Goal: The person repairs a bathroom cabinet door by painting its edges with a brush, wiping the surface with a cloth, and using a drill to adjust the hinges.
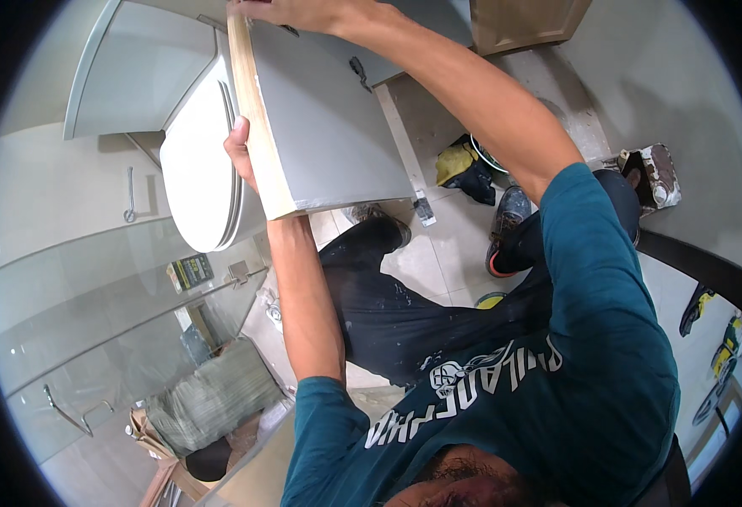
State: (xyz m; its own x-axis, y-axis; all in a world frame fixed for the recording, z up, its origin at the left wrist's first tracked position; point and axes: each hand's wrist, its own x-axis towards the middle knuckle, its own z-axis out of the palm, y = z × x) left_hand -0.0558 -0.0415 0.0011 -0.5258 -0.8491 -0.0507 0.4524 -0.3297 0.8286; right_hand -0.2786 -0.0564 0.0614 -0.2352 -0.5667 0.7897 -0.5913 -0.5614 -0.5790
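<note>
A grey board (328, 127) with a pale wooden edge strip (257, 118) is raised in front of me beside the white toilet (193, 169). My left hand (240, 148) grips it from underneath, thumb showing beside the strip and forearm passing below the board. My right hand (265, 12) reaches across to the strip's upper end, fingers closed on it and partly cut off at the top of the picture. A dark metal fitting (358, 74) shows near the board's upper right edge.
A yellow-and-black bag (464, 169) and a round container lie near my shoes. A wooden cabinet (523, 21) stands at the top, a white-smeared bucket (658, 173) at the right. A glass panel (84, 355) fronts wrapped bundles at the lower left. Tools (725, 355) lie on a white surface at right.
</note>
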